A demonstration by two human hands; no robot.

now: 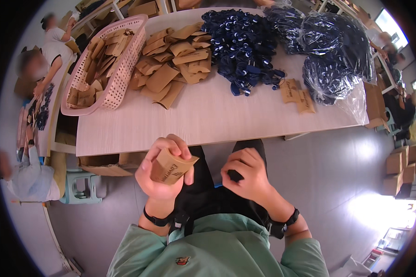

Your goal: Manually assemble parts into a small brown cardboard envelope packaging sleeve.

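Step in hand, as judged: filling a box. Left hand (164, 173) grips a brown box (172, 167) below the table's (208, 124) near edge. Right hand (245, 177) is closed on a dark item (235, 175). Next move calls for aligning the item with the box mouth.

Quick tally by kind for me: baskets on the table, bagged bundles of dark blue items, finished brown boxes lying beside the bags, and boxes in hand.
Pink basket: 1
Clear bags of dark blue items: 2, maybe more at the far edge
Brown boxes beside the bags: 2
Brown box in the left hand: 1
Total: 6
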